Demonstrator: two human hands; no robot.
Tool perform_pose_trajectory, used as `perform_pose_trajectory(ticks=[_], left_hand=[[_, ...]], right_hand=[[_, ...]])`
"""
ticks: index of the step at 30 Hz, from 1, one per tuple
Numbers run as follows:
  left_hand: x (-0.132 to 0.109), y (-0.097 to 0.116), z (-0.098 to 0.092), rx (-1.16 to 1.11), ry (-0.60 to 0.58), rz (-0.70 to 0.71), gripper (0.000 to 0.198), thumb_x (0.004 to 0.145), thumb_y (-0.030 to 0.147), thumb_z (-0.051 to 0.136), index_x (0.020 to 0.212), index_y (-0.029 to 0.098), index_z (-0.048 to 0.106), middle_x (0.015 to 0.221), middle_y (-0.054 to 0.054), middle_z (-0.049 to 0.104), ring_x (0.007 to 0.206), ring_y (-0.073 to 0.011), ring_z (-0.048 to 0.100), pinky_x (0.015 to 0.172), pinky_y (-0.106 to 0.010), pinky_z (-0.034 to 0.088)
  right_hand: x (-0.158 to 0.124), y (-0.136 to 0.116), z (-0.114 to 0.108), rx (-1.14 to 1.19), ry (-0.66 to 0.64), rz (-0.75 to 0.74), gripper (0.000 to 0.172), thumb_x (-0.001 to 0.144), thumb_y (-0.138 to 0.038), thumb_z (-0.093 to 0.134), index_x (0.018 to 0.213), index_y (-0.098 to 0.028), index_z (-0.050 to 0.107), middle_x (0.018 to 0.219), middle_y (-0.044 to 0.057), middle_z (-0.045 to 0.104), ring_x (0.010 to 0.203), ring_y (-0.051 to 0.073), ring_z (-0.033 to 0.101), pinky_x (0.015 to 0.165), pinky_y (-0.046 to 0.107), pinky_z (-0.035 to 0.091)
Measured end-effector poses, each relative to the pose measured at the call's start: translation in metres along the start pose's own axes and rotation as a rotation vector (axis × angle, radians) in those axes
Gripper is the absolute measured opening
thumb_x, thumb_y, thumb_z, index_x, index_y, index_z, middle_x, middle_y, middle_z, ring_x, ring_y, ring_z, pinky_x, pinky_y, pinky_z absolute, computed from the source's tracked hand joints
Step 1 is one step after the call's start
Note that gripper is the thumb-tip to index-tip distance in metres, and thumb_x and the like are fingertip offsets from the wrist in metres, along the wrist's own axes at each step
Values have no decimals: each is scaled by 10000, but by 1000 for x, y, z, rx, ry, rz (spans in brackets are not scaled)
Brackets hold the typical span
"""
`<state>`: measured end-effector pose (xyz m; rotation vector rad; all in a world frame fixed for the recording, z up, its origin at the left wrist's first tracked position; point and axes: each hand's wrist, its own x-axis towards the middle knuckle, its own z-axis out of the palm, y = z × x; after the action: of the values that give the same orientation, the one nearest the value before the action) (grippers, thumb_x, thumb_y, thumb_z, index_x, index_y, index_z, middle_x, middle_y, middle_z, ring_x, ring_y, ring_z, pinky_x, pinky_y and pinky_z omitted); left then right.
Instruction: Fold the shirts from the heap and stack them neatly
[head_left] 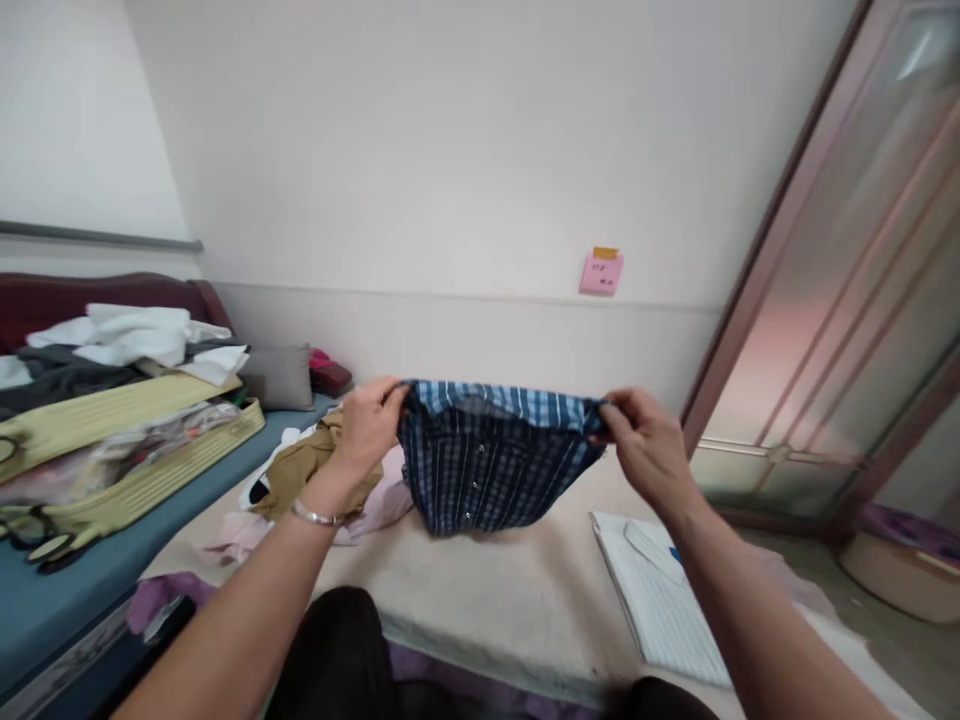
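A blue plaid button-up shirt [487, 460] hangs between my hands, its top edge stretched level and its buttons facing me. My left hand [367, 425], with a silver bracelet at the wrist, pinches the shirt's upper left corner. At the upper right corner, my right hand [646, 440] grips the cloth between thumb and fingers. The shirt's lower edge hangs over or just touches the beige bed surface [480, 590]; which of the two I cannot tell. Right of it lies a folded white striped shirt [660, 595], partly behind my right forearm.
Loose brown clothing [300, 470] and pink cloth lie on the left of the bed. Farther left, an open yellow suitcase [172, 480] sits under white and dark clothes [135, 335], near a grey pillow [281, 378]. A beige tub [900, 570] stands on the floor at right.
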<state>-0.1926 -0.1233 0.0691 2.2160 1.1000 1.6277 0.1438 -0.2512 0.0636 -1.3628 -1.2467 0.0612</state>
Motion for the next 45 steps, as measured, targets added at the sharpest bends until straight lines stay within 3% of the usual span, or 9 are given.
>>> perform_pose_trajectory(ticks=[7, 16, 20, 25, 28, 31, 38, 41, 45], left_hand=[[79, 95, -89, 210, 230, 247, 315, 922, 365, 569, 683, 179, 656, 605, -6, 607, 634, -150, 519, 621, -261, 338], [73, 146, -139, 215, 300, 309, 390, 942, 375, 570, 621, 155, 603, 542, 13, 528, 584, -120, 422, 619, -280, 299], [79, 105, -110, 208, 67, 99, 331, 851, 341, 641, 568, 179, 585, 470, 7, 492, 534, -137, 448, 569, -271, 308], [72, 41, -25, -97, -413, -327, 181, 835, 316, 603, 711, 187, 633, 489, 4, 552, 443, -168, 566, 462, -249, 360], [87, 33, 26, -68, -358, -278, 184, 848, 291, 596, 709, 174, 622, 570, -22, 616, 519, -177, 629, 540, -264, 447], [139, 47, 59, 9, -222, -154, 237, 867, 251, 565, 642, 180, 576, 646, -52, 642, 702, -207, 668, 694, -303, 484], [261, 99, 58, 232, 289, 321, 176, 957, 201, 453, 813, 194, 553, 955, -103, 648, 978, -232, 576, 936, -357, 414], [241, 90, 48, 291, 363, 449, 168, 968, 185, 439, 831, 199, 536, 947, -98, 617, 963, -234, 565, 926, -351, 422], [153, 32, 53, 336, 219, 493, 155, 971, 172, 422, 927, 199, 568, 1011, -99, 612, 1009, -247, 574, 928, -359, 443]], right_hand=[[63, -142, -51, -334, 263, -398, 107, 857, -292, 560, 781, -227, 601, 713, 6, 602, 676, 178, 539, 680, 326, 432], [43, -199, -85, -431, 442, -591, 132, 923, -324, 535, 840, -231, 579, 761, 35, 581, 718, 184, 509, 728, 342, 402], [40, -154, -77, -565, 84, -524, 184, 933, -358, 493, 835, -235, 587, 673, 14, 576, 638, 182, 526, 642, 314, 381], [52, -73, -58, -1120, -195, -329, 187, 878, -216, 506, 1001, -214, 647, 809, 95, 690, 707, 233, 613, 620, 320, 349], [85, -48, -45, -1257, -278, -227, 263, 818, -135, 518, 1021, -176, 680, 940, 170, 714, 807, 281, 661, 654, 343, 391], [143, -54, -43, -1197, -105, -148, 295, 834, -154, 513, 1061, -161, 701, 1028, 205, 706, 882, 303, 669, 702, 377, 441], [253, -111, -70, -774, 506, -152, 405, 952, -186, 312, 1135, -27, 636, 1119, 219, 653, 989, 196, 597, 803, 348, 400], [228, -100, -70, -693, 541, -315, 443, 970, -203, 251, 1079, -3, 630, 1071, 217, 657, 965, 179, 567, 806, 354, 375], [142, -31, -49, -669, 422, -412, 241, 927, -204, 418, 974, -150, 648, 883, 87, 674, 797, 187, 559, 752, 315, 392]])
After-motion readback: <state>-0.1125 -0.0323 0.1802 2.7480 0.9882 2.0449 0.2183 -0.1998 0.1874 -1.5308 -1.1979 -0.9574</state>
